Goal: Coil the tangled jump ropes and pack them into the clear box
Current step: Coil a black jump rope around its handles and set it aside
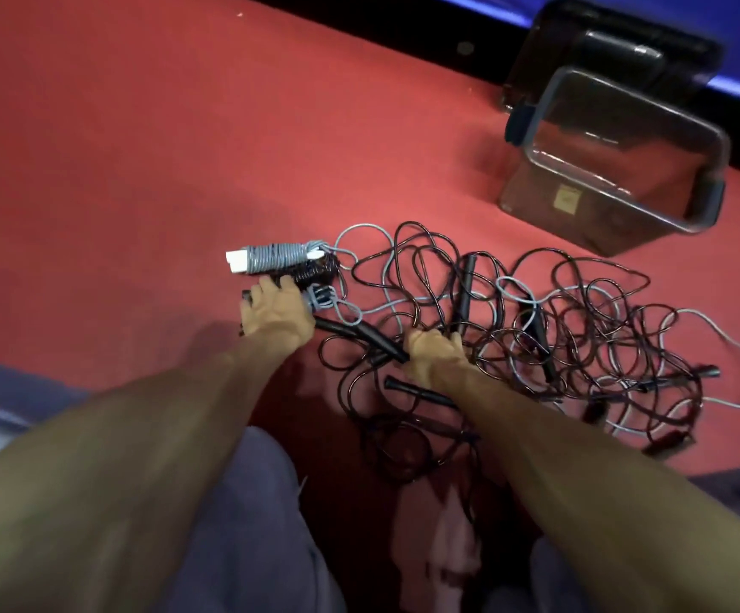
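Note:
A tangle of black and grey jump ropes (549,329) lies spread on the red floor. At its left lie a coiled grey rope with white handles (271,257) and a coiled black rope (315,273) beside it. My left hand (277,314) grips a black handle at the left edge of the coils. My right hand (437,353) curls round black rope and a handle in the middle of the tangle. The clear box (616,170) stands open at the upper right, apart from both hands, with nothing seen inside.
A black lid or case (616,42) lies behind the clear box against a dark wall edge. My knees in grey trousers (244,524) fill the bottom of the view. Bare red floor (138,148) stretches to the left and far side.

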